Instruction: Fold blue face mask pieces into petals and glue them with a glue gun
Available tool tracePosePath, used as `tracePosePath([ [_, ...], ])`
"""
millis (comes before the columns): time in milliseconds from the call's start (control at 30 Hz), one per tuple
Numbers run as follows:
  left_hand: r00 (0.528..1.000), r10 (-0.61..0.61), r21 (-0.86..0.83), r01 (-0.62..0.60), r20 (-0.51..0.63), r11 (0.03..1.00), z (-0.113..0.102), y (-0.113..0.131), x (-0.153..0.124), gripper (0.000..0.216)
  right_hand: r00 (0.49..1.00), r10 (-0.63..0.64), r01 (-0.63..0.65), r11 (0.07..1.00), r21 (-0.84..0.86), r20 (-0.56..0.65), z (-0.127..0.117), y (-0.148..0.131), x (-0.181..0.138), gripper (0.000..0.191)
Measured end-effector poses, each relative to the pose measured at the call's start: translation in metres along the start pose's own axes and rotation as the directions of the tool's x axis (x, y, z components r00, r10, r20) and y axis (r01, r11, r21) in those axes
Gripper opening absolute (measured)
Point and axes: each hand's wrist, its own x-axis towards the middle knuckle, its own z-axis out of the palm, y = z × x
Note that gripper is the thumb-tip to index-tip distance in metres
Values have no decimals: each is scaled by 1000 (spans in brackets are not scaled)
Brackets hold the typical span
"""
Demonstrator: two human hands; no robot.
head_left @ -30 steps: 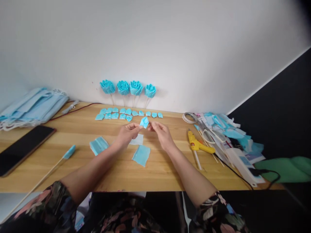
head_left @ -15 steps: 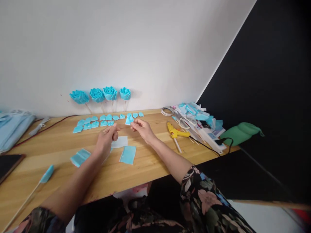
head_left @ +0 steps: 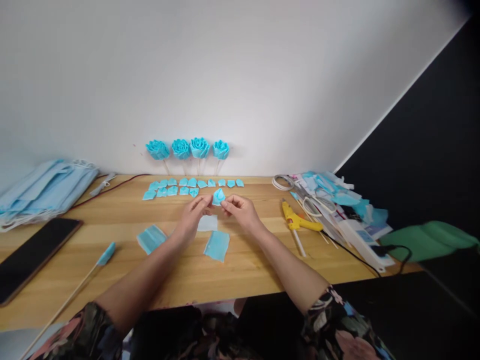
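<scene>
A small folded blue fabric piece (head_left: pixel 218 196) is pinched between my two hands over the middle of the table. My left hand (head_left: pixel 195 212) grips its left edge, fingers closed. On the lower right corner, the thumb and fingertips of my right hand (head_left: pixel 240 210) are pressed together. Just below the hands lie a white square (head_left: pixel 208 223) and a flat blue square (head_left: pixel 217 246); another blue square (head_left: pixel 152 239) is partly behind my left forearm. Behind them, several folded blue petals (head_left: pixel 172 190) are laid out in two rows.
Several blue fabric flowers on sticks (head_left: pixel 200 148) lean against the wall. At right are a yellow glue gun (head_left: pixel 298 220), scissors (head_left: pixel 313 206), scraps and a power strip (head_left: pixel 362 245). At left lie face masks (head_left: pixel 45 190), a phone (head_left: pixel 35 257) and a blue-tipped stick (head_left: pixel 107 254).
My view has turned left, so everything sits further right. My left hand has come up to the blue piece, which only my right hand held before.
</scene>
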Motion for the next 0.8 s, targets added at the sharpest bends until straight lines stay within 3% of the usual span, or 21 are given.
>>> tracePosePath([
  [133, 999, -32, -17, 32, -20, 999, -3, -3, 2, 30, 999, 1, 5, 995, -97, 55, -1, 3, -1, 34],
  [300, 998, -63, -66, 61, -26, 996, -4, 0, 1, 28, 989, 40, -38, 999, -18, 144, -5, 3, 0, 47],
  [433, 999, -41, -52, 40, -21, 998, -1, 2, -2, 27, 975, 34, -17, 997, -77, 220, -4, 0, -1, 38],
  [600, 999, -44, -21, 45, 11, 999, 1, 0, -3, 25, 991, 0, 30, 974, -226, 134, 1, -1, -4, 37],
  [800, 998, -52, -211, 56, 24, 976, 2, 3, 0, 34, 994, -54, 79, 959, -272, 97, 1, -2, -4, 36],
])
